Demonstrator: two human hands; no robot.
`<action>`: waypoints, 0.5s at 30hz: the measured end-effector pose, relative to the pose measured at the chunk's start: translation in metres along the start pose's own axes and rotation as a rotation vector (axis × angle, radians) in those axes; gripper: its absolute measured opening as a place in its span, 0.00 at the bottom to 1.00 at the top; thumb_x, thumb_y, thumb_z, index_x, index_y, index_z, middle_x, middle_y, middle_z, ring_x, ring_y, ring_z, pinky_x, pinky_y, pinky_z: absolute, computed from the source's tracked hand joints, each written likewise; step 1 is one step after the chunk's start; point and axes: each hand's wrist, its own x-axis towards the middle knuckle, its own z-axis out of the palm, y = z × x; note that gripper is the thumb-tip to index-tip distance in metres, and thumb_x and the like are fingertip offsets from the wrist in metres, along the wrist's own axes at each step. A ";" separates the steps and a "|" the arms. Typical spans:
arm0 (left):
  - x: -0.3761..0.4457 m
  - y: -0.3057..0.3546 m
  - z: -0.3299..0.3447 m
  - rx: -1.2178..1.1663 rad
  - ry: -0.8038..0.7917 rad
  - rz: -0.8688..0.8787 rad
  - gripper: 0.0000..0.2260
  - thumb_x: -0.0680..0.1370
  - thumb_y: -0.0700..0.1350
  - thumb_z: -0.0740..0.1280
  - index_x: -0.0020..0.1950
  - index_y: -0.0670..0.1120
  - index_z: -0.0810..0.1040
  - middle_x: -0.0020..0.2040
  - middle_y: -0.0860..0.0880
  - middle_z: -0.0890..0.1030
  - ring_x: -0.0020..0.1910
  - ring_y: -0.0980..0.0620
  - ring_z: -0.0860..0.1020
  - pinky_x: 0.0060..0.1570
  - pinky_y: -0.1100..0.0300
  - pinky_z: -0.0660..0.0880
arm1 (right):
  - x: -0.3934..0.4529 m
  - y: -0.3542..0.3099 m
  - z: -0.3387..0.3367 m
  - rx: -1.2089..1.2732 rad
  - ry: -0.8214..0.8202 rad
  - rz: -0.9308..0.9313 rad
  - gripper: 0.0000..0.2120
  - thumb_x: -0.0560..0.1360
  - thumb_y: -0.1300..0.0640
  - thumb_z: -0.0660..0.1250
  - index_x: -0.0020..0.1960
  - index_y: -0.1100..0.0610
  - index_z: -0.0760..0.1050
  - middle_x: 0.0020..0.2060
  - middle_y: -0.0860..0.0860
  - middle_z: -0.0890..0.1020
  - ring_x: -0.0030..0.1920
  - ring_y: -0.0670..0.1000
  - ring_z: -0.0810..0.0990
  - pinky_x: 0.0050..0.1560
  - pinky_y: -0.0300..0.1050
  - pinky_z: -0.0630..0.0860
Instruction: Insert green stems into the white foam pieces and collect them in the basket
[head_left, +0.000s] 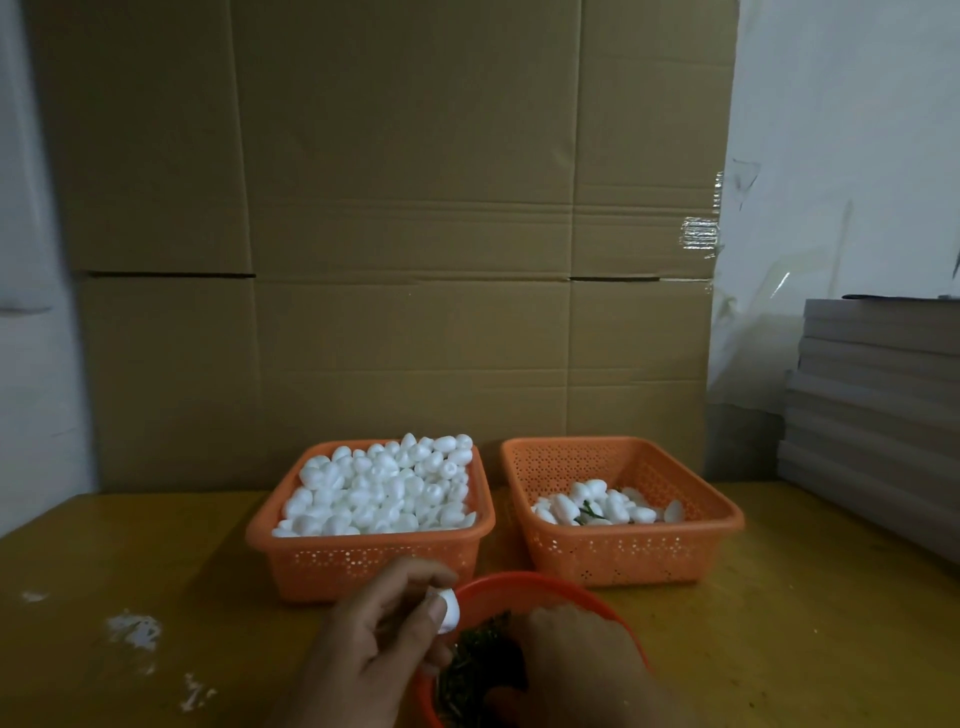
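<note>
At six o'clock on the desk, the left hand (374, 631) pinched a small white foam egg (450, 609), seemingly light and crushable, while the right hand (582, 660) reached into the round red bowl (524, 584) of green stems (478, 660), grip unclear.

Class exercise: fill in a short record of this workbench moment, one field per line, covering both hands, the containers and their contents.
left hand: pinches one white foam piece
right hand: reaches into the red bowl; its fingers are hidden
red bowl contents: green stems
left basket: orange, heaped with plain foam pieces
right basket: orange, holds a few foam pieces, green showing among them
surface: yellow table
backdrop: cardboard sheet
</note>
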 end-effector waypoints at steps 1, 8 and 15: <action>0.000 0.001 0.001 -0.022 0.002 -0.006 0.07 0.74 0.49 0.68 0.48 0.61 0.83 0.42 0.45 0.85 0.39 0.47 0.84 0.40 0.59 0.80 | 0.002 -0.001 0.001 -0.006 -0.007 0.004 0.18 0.73 0.44 0.70 0.61 0.49 0.78 0.58 0.48 0.81 0.59 0.51 0.80 0.61 0.50 0.77; 0.001 0.003 -0.002 -0.179 -0.016 -0.089 0.10 0.71 0.49 0.76 0.50 0.60 0.85 0.43 0.43 0.85 0.37 0.48 0.83 0.40 0.60 0.79 | 0.007 -0.002 0.002 -0.003 -0.001 -0.012 0.10 0.78 0.54 0.66 0.58 0.51 0.80 0.57 0.50 0.81 0.58 0.52 0.80 0.59 0.50 0.78; 0.001 0.001 -0.002 -0.129 -0.010 -0.041 0.16 0.64 0.60 0.75 0.49 0.58 0.84 0.38 0.53 0.83 0.35 0.60 0.79 0.38 0.65 0.75 | 0.004 -0.004 0.003 -0.048 0.015 -0.006 0.09 0.78 0.53 0.66 0.56 0.52 0.80 0.55 0.50 0.82 0.57 0.52 0.80 0.58 0.48 0.79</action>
